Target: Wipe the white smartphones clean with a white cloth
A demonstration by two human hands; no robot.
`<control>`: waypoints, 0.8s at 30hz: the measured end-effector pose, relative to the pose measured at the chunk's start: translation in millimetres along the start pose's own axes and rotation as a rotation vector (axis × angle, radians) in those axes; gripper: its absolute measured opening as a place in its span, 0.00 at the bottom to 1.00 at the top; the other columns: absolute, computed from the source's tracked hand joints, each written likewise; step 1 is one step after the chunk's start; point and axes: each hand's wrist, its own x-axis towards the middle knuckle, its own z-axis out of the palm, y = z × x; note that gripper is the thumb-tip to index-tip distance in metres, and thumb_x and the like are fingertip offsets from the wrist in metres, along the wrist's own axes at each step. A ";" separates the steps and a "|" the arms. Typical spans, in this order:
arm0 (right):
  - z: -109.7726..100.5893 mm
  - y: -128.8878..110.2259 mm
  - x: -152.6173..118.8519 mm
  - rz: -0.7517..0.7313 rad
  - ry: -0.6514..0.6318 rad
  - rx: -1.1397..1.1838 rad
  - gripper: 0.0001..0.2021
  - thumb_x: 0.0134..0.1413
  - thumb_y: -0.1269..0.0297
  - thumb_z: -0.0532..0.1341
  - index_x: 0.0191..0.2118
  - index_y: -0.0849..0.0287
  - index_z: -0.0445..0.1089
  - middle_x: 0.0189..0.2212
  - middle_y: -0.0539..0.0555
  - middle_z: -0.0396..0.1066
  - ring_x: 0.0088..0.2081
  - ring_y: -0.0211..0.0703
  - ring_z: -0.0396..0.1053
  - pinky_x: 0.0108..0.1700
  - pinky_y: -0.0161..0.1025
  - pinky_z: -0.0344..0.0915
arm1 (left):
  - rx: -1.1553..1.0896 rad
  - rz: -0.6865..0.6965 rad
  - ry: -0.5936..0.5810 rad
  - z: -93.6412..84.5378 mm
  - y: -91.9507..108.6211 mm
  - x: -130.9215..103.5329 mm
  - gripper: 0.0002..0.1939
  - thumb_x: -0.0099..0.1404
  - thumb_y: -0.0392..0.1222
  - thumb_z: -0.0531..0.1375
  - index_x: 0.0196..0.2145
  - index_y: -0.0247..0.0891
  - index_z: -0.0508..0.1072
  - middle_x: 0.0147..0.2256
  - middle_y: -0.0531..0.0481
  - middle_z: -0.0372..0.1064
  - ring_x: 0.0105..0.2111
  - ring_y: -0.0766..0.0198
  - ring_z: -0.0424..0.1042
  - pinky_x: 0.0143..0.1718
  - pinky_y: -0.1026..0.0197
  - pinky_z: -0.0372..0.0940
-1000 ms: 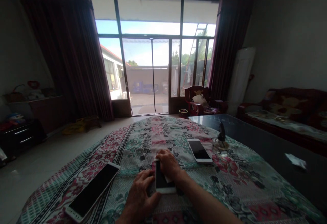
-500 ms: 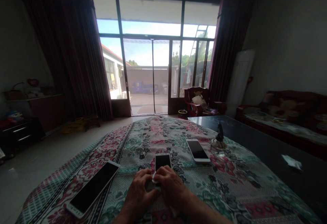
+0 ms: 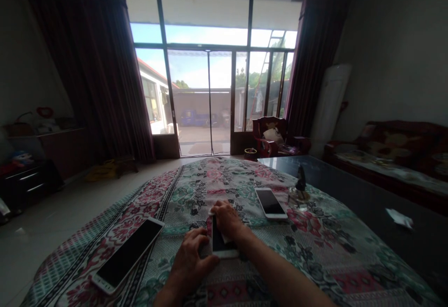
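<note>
- got a white phone (image 3: 220,246) flat on the flowery cloth (image 3: 206,188), right in front
- pinching a white scrap (image 3: 227,240) against its screen with the right hand (image 3: 227,218)
- resting the left hand (image 3: 191,253) by its near left corner, fingers loose and apart from the thumb
- also got a left phone (image 3: 129,254) and a right phone (image 3: 270,203)

My right grip (image 3: 226,220) holds a white wad (image 3: 212,212) on a phone (image 3: 220,246), my left grip (image 3: 192,255) at its near corner, a second phone (image 3: 129,255) left of both.
</note>
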 end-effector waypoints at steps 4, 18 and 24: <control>-2.6 -4.2 -31.5 -0.092 -0.009 0.056 0.14 0.56 0.73 0.53 0.39 0.55 0.75 0.40 0.52 0.71 0.46 0.42 0.64 0.48 0.34 0.58 | -0.016 0.006 0.017 1.2 -0.4 -0.4 0.13 0.47 0.40 0.67 0.33 0.38 0.77 0.49 0.43 0.72 0.53 0.48 0.66 0.56 0.48 0.61; -4.9 3.7 -20.7 -0.091 -0.009 0.030 0.15 0.54 0.75 0.54 0.40 0.55 0.75 0.40 0.53 0.72 0.45 0.41 0.65 0.48 0.33 0.58 | 0.003 0.048 0.047 2.0 -1.0 0.3 0.16 0.46 0.40 0.68 0.36 0.38 0.78 0.48 0.43 0.73 0.51 0.49 0.68 0.56 0.49 0.62; 2.5 6.7 7.7 -0.013 0.017 -0.007 0.16 0.54 0.77 0.52 0.39 0.59 0.76 0.39 0.58 0.72 0.45 0.45 0.65 0.47 0.36 0.58 | 0.024 0.046 -0.011 -2.2 3.9 -0.1 0.22 0.48 0.42 0.67 0.44 0.40 0.78 0.50 0.44 0.71 0.53 0.48 0.66 0.57 0.49 0.61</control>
